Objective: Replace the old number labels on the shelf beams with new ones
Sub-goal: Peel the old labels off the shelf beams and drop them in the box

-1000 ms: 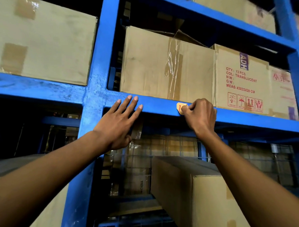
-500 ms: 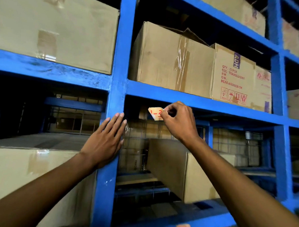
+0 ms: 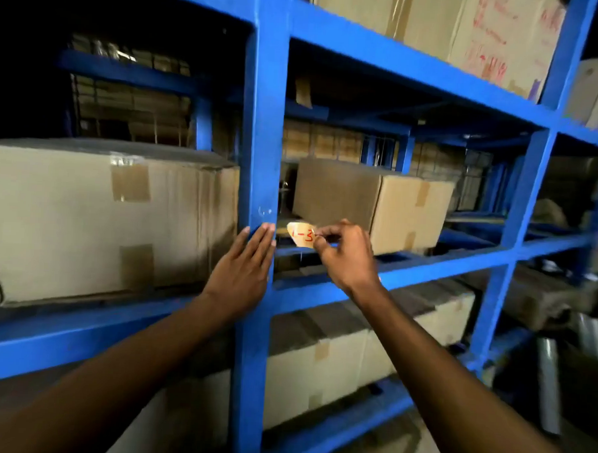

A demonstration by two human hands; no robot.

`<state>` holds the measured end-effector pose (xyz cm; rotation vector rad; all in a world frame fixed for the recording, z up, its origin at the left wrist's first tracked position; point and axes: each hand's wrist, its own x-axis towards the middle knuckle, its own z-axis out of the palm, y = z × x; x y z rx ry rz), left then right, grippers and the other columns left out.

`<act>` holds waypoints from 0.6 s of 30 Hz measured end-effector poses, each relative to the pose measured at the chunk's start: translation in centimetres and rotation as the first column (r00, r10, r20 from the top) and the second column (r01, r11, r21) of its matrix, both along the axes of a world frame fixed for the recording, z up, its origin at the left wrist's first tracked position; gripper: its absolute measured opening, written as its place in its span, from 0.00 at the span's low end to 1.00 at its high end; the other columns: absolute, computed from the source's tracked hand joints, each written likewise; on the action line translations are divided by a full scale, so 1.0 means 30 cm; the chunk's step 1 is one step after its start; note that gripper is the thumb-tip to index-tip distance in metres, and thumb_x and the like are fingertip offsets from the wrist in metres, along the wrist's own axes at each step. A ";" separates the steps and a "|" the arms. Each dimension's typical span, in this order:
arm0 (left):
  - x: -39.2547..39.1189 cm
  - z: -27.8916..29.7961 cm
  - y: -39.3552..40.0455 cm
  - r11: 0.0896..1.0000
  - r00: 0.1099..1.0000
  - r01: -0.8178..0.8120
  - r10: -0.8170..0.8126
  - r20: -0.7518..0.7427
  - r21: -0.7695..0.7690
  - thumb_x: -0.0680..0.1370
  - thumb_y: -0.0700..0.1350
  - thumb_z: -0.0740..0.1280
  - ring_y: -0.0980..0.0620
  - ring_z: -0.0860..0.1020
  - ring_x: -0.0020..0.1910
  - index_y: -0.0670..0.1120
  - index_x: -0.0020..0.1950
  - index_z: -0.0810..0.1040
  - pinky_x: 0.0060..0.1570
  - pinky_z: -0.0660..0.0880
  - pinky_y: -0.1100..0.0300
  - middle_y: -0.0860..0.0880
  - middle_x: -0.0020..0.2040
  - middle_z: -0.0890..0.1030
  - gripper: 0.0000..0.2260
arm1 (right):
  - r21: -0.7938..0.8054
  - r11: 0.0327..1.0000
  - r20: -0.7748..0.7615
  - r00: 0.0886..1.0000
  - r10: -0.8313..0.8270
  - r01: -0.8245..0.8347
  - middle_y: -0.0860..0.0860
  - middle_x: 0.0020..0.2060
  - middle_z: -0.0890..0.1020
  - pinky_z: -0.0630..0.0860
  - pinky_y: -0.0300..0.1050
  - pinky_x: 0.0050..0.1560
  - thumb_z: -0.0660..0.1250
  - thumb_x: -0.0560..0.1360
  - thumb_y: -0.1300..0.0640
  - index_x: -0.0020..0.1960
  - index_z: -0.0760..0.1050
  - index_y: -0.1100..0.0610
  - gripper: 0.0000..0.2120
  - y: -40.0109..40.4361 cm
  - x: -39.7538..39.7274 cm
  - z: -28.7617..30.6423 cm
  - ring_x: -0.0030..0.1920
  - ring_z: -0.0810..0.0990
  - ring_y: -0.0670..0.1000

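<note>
A small yellowish label (image 3: 300,234) with "1-3" written in red is pinched between the thumb and fingers of my right hand (image 3: 346,255). It hangs free in front of the shelf opening, just above a blue shelf beam (image 3: 426,262). My left hand (image 3: 244,275) lies flat with fingers together against the blue upright post (image 3: 262,122), a little left of the label.
Taped cardboard boxes fill the rack: a large one (image 3: 102,217) left of the post, one (image 3: 374,202) behind the label, more above (image 3: 470,28) and below (image 3: 354,348). Rolls of clear film (image 3: 547,384) stand at the lower right.
My right hand has peeled the label off the upper beam and carried it down. My left hand slid from that beam down the post. The view has tilted downward.
</note>
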<state>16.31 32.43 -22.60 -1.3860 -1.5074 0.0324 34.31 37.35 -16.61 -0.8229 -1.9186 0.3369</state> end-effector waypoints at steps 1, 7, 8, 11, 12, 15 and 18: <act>0.003 -0.044 0.000 1.000 1.000 -0.004 0.004 0.007 -0.009 0.74 0.48 0.49 0.40 0.66 0.71 0.36 0.67 0.70 0.71 0.45 0.44 0.36 0.69 0.70 0.27 | -0.034 0.999 0.013 1.000 0.004 -0.004 0.59 0.46 0.85 0.78 0.51 0.52 0.67 0.70 0.61 0.47 0.83 0.59 0.08 -0.007 -0.006 -0.055 0.48 0.82 0.59; 0.032 -0.374 -0.051 0.976 0.990 -0.113 0.127 0.061 -0.188 0.78 0.47 0.49 0.40 0.44 0.76 0.37 0.75 0.48 0.72 0.38 0.42 0.36 0.76 0.46 0.28 | -0.237 0.972 0.122 0.992 0.021 0.008 0.58 0.45 0.85 0.77 0.53 0.50 0.67 0.69 0.60 0.46 0.83 0.58 0.08 -0.059 -0.007 -0.447 0.47 0.82 0.58; 0.042 -0.427 -0.063 0.967 0.987 -0.113 0.136 0.090 -0.228 0.77 0.47 0.49 0.40 0.43 0.76 0.37 0.76 0.48 0.72 0.38 0.41 0.36 0.77 0.45 0.28 | -0.278 0.960 0.148 0.989 0.018 0.024 0.58 0.44 0.85 0.78 0.52 0.48 0.68 0.69 0.59 0.46 0.83 0.57 0.08 -0.071 -0.004 -0.523 0.46 0.82 0.58; 0.064 -0.573 -0.079 0.951 0.977 -0.086 0.138 0.160 -0.296 0.76 0.46 0.50 0.39 0.44 0.76 0.37 0.75 0.52 0.71 0.39 0.42 0.36 0.76 0.47 0.28 | -0.437 0.896 0.174 0.985 0.002 0.075 0.57 0.42 0.86 0.79 0.51 0.47 0.68 0.68 0.57 0.42 0.83 0.57 0.07 -0.099 0.011 -0.751 0.44 0.82 0.56; 0.070 -0.611 -0.080 0.940 0.972 -0.071 0.140 0.187 -0.335 0.76 0.46 0.52 0.39 0.45 0.76 0.37 0.75 0.53 0.72 0.40 0.42 0.35 0.76 0.48 0.29 | -0.487 0.869 0.181 0.984 0.000 0.089 0.58 0.40 0.85 0.79 0.52 0.46 0.67 0.66 0.56 0.40 0.83 0.58 0.08 -0.105 0.014 -0.830 0.43 0.83 0.56; 0.089 -0.743 -0.090 0.902 0.956 -0.059 0.174 0.235 -0.428 0.75 0.48 0.57 0.40 0.46 0.76 0.38 0.75 0.55 0.72 0.42 0.41 0.36 0.77 0.49 0.30 | -0.625 0.765 0.261 0.965 0.015 0.157 0.59 0.37 0.84 0.79 0.52 0.42 0.66 0.63 0.53 0.36 0.82 0.59 0.11 -0.141 0.036 -1.065 0.40 0.82 0.57; 0.097 -0.877 -0.110 0.842 0.946 -0.066 0.224 0.236 -0.535 0.76 0.49 0.56 0.40 0.44 0.76 0.40 0.76 0.52 0.72 0.41 0.42 0.36 0.77 0.46 0.30 | -0.708 0.667 0.353 0.935 0.049 0.232 0.59 0.38 0.84 0.78 0.52 0.45 0.67 0.66 0.53 0.38 0.81 0.60 0.10 -0.187 0.063 -1.254 0.43 0.82 0.58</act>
